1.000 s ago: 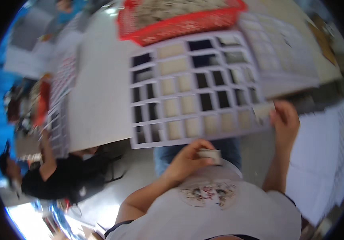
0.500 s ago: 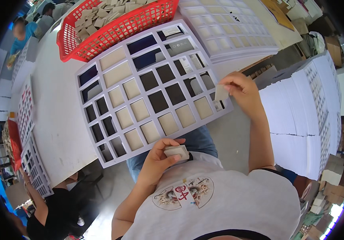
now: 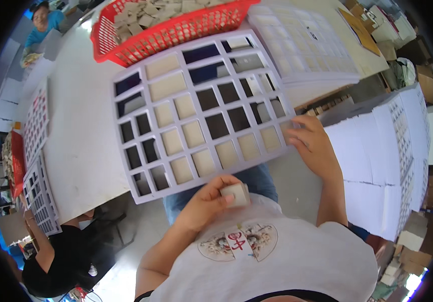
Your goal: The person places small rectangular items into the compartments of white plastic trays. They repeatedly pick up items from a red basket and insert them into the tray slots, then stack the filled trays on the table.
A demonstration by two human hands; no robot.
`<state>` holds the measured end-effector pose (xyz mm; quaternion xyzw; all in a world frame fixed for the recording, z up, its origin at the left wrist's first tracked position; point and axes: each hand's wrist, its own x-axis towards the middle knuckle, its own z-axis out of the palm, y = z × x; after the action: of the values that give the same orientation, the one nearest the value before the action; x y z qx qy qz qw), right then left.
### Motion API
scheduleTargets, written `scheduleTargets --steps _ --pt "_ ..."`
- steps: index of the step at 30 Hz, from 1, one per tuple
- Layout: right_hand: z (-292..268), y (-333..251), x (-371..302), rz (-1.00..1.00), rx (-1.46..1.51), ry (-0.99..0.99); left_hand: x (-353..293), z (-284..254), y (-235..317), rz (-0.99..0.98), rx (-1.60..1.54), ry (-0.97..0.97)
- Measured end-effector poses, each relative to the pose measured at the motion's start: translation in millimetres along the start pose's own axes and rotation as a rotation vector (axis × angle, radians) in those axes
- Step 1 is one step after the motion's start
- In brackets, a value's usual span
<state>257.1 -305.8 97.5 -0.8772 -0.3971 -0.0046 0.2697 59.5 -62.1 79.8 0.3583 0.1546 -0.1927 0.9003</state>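
Note:
A white gridded tray (image 3: 160, 149) rests partly on the table and partly over my lap. Its compartments hold beige pieces, dark pieces and partly covered dark ones. Close to the tray's near edge, my left hand (image 3: 204, 204) is closed around a small stack of beige square pieces (image 3: 236, 195). My right hand (image 3: 313, 143) is at the tray's right edge, fingers apart, the tips touching the last compartment of the nearest row. A beige piece (image 3: 286, 128) lies there under the fingertips, partly hidden by them.
A red plastic basket (image 3: 176, 25) full of loose beige pieces stands behind the tray. Further trays are stacked at the back right (image 3: 322, 78). Tall white stacks (image 3: 365, 166) rise at my right. Other people sit at the left of the table (image 3: 70, 126).
My right hand has lowered the beige piece from above the tray into the nearest row's right-end compartment. The tray and basket appear further right and the left hand slightly lower in view.

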Motion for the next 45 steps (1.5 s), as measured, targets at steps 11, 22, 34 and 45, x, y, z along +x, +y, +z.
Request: scheduleTargets --steps 11,22,34,45 --pt "40 53 38 0.474 0.431 -0.065 118 -36 283 0.971 0.3 0.224" --pt "35 51 60 0.561 0.791 -0.236 -35 -320 186 0.62 1.411 1.524" --pt "49 72 44 0.754 1.194 -0.275 -49 -135 120 0.359 0.484 0.672" --pt "25 85 55 0.311 0.819 0.122 -46 -130 101 0.916 0.327 0.963"
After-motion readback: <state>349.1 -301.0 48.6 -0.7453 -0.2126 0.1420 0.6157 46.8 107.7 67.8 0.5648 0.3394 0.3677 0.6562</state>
